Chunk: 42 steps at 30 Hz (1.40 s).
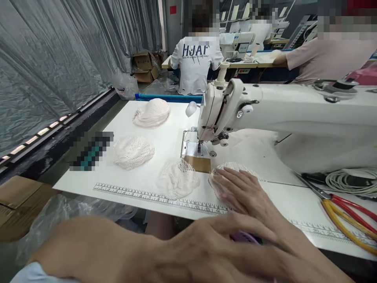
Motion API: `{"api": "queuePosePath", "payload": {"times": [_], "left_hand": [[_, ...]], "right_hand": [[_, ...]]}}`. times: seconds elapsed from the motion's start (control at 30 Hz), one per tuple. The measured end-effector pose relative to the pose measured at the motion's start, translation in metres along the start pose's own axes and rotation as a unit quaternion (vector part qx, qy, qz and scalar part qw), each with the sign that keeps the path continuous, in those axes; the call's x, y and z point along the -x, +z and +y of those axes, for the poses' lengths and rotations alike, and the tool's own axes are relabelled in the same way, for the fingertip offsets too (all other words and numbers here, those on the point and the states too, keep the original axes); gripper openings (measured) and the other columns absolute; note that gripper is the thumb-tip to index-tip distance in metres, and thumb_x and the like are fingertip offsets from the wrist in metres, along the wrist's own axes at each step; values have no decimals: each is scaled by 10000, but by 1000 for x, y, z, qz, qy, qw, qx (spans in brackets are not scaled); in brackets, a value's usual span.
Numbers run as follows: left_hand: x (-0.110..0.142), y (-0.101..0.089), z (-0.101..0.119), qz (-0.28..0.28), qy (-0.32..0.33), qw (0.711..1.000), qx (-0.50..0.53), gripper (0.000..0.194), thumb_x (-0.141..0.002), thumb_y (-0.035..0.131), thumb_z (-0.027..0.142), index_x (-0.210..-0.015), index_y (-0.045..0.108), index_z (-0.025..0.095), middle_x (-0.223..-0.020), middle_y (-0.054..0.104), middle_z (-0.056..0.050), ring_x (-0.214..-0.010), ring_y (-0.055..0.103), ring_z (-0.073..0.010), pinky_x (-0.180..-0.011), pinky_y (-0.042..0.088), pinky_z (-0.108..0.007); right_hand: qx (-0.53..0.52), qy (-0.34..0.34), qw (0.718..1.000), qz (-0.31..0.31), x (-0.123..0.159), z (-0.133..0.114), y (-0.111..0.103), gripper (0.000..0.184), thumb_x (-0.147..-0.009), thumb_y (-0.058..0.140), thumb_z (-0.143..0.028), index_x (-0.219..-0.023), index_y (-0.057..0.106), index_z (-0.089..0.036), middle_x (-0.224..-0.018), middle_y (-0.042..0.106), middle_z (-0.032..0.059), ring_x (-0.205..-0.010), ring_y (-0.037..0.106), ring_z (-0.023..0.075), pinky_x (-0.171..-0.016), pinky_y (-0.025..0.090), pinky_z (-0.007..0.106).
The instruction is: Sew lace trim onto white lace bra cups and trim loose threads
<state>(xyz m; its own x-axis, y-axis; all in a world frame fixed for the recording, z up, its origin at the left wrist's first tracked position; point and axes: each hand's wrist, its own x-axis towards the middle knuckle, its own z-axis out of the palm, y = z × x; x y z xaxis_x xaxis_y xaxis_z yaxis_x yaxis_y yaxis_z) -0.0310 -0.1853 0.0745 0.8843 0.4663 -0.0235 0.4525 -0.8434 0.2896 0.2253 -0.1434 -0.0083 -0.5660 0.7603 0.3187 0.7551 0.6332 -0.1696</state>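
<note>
Left hand, fingers spread, bottom center | Right hand, fingers extended flat, covers lacy pale piece, right of center | Three similar pieces dot the table, center to upper left | Sewing machine, upper right | Seated worker, top center

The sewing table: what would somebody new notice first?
Probably the big white sewing machine, reaching in from the right. Next, the blurry left hand, huge at the bottom, and the right hand resting on a lacy piece. The red and yellow scissor handles at far right might catch the eye too.
</note>
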Motion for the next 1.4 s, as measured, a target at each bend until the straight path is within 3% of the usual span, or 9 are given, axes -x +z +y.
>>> {"api": "queuePosePath", "payload": {"times": [0.17,0.4,0.5,0.63,0.77,0.97,1.07,1.2,1.4], "left_hand": [[-23,34,-44,181,-61,981,45,445,-926,381,207,-1354,407,327,-1383,457,-2,-1316,374,-229,-1127,269,-470],[-29,49,-103,46,1,997,-59,534,-922,416,373,-1412,207,384,-1499,188,-11,-1394,109,-333,-1041,87,-690],[-35,41,-102,25,37,998,-52,542,-919,418,392,-1411,191,391,-1478,244,7,-1384,176,-296,-1089,124,-614],[-47,38,-95,81,11,996,-25,560,-924,401,383,-1430,162,356,-1453,307,-9,-1373,230,-272,-1118,127,-566],[-64,36,-78,98,72,990,66,523,-925,403,325,-1427,254,311,-1431,368,-35,-1338,332,-245,-1112,269,-482],[-132,18,-39,101,-27,947,305,375,-947,329,327,-1197,583,211,-1155,641,-85,-1037,621,-214,-875,525,-347],[-189,19,-35,147,34,968,200,450,-898,346,151,-1342,420,140,-1393,431,-120,-1299,388,-242,-1074,346,-385],[-248,30,-46,49,-23,996,75,490,-800,443,121,-1283,427,39,-1340,448,-192,-1236,422,-365,-1039,330,-433],[-260,39,-55,21,-37,999,33,557,-822,460,152,-1358,316,99,-1382,374,-220,-1271,375,-339,-1019,322,-491]], "right_hand": [[9,-12,994,-106,2,4,-1,430,-930,414,-406,-1358,376,-416,-1469,336,40,-1350,237,371,-949,210,726],[-48,8,997,-62,-10,40,-32,364,-924,419,-439,-1269,505,-360,-1318,543,27,-1223,480,233,-975,408,468],[41,163,982,85,-20,85,-33,352,-891,480,-426,-1180,577,-250,-1162,628,96,-1073,574,259,-854,479,418],[79,213,969,96,-26,122,-24,234,-897,443,-314,-896,658,-221,-907,667,82,-760,639,227,-588,471,312],[89,227,962,123,-12,116,-32,286,-918,369,-275,-884,644,-208,-878,671,78,-663,634,203,-480,406,266],[69,204,963,164,21,111,-50,333,-850,343,-136,-996,639,-183,-885,701,99,-690,651,203,-597,492,309],[49,183,969,157,26,112,-47,340,-809,357,-115,-939,662,-192,-866,718,85,-750,668,217,-642,516,319],[44,189,965,176,37,105,-51,319,-813,363,-115,-910,657,-188,-823,719,81,-728,669,222,-640,514,325],[35,214,946,242,71,94,-77,235,-864,376,-161,-834,607,-196,-751,671,55,-656,619,190,-598,476,299]]}}
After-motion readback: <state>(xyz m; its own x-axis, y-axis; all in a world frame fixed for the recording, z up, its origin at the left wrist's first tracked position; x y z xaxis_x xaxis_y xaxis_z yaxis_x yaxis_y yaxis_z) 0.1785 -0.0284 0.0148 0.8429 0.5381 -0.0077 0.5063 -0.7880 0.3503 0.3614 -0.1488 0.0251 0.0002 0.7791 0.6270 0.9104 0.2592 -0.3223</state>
